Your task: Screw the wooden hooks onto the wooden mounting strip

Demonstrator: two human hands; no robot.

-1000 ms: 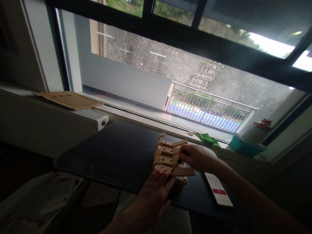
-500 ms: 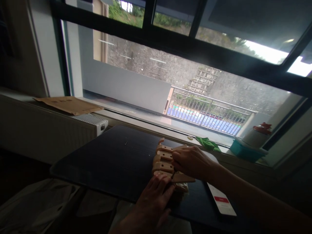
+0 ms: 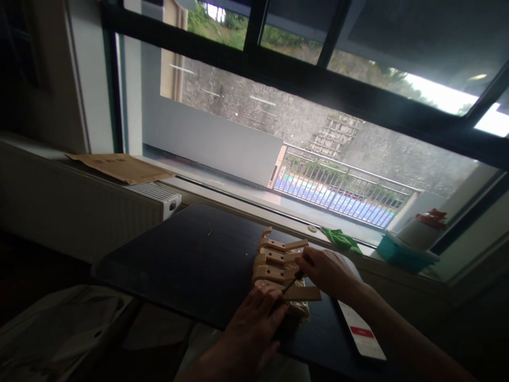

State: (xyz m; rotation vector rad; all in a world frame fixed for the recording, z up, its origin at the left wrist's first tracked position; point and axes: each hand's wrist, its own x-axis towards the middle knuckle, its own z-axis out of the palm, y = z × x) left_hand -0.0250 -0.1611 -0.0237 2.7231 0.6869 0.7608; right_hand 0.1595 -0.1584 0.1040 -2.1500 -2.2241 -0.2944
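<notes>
Several pale wooden hooks (image 3: 274, 273) with curled ends and dark holes lie side by side near the right part of the dark table. My left hand (image 3: 254, 318) is closed over the nearest wooden hook, its fingertips on the curved end. My right hand (image 3: 328, 268) grips a screwdriver (image 3: 293, 281) by its dark handle. The thin shaft slants down toward the nearest hook, beside my left fingers; its tip is hard to make out. Under the hooks shows a crinkled clear plastic package (image 3: 300, 307).
A phone with a lit screen (image 3: 361, 331) lies right of the hooks on the dark table (image 3: 178, 260). Along the windowsill are a green cloth (image 3: 340, 240), a teal box (image 3: 405, 254), a bottle (image 3: 423, 231) and a tape roll (image 3: 312, 228). A brown envelope (image 3: 123, 167) rests at left.
My right hand has shifted back to the right, tilting the screwdriver so that its handle and shaft show. My left hand stays on the nearest hook. The view has shifted slightly.
</notes>
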